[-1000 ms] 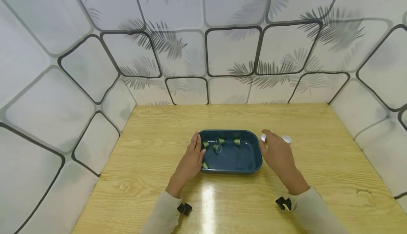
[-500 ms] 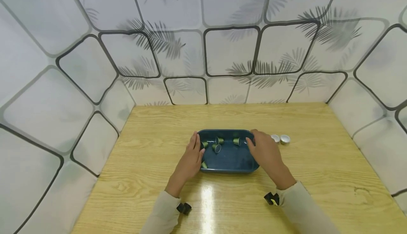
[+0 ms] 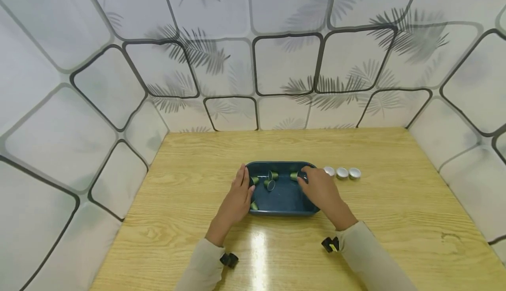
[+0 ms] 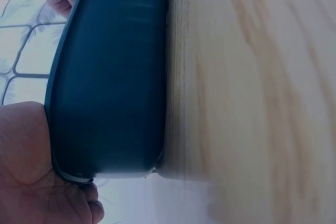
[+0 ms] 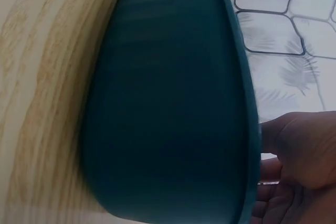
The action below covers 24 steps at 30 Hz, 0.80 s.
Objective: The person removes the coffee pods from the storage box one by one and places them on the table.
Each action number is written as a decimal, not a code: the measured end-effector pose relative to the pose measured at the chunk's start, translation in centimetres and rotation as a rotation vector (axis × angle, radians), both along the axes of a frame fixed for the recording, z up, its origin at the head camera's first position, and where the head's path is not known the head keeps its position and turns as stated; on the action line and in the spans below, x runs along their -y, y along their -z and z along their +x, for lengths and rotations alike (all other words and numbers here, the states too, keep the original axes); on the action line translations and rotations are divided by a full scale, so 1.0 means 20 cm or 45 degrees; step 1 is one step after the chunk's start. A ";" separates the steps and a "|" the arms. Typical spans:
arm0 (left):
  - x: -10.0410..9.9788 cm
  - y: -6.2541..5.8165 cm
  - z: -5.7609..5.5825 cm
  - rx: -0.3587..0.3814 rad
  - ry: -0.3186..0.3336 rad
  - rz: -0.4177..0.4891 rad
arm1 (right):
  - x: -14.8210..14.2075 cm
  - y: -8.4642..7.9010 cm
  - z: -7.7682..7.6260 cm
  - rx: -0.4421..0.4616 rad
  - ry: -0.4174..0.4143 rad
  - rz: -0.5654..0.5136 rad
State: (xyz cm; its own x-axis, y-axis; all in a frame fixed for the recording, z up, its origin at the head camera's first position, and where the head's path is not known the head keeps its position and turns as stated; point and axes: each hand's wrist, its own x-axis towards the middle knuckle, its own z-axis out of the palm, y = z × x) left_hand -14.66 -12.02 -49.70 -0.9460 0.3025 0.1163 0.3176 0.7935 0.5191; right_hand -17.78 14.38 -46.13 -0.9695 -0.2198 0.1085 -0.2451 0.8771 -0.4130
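A dark blue baking dish (image 3: 284,212) sits on the table with several small green coffee capsules lying in it, among them one capsule (image 3: 270,185) left of the middle. My left hand (image 3: 235,199) holds the dish by its left end, thumb over the rim and fingers along the outside. Over the right end reaches my right hand (image 3: 322,190), its thumb and index finger parted close to the right side of a green capsule (image 3: 294,175). Contact there is hard to make out. In the right wrist view the dish's wall (image 5: 173,98) hides the fingertips of the right hand (image 5: 299,166).
Right of the dish, three small cups with white tops stand in a row, the rightmost cup (image 3: 354,173) farthest away. The wooden table (image 3: 189,159) is enclosed by patterned cloth walls (image 3: 284,67) at the back and sides.
My right hand has moved left from beside the white-topped cups, over the dish's right rim to the capsule inside. All three cups now show. The left hand has stayed on the dish.
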 end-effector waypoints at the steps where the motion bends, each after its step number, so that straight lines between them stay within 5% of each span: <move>1: 0.00 0.00 0.00 -0.001 0.001 0.000 | 0.00 0.01 0.00 0.002 -0.003 0.005; 24: 0.00 0.00 0.00 -0.026 0.007 -0.019 | 0.09 0.11 -0.09 -0.033 0.024 0.114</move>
State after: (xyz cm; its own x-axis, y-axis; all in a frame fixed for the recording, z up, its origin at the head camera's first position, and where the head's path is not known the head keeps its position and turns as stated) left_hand -14.76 -11.97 -49.78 -0.9418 0.3096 0.1313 0.3326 0.7994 0.5004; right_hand -19.65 12.57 -48.29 -0.9706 -0.2118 0.1142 -0.2380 0.9147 -0.3266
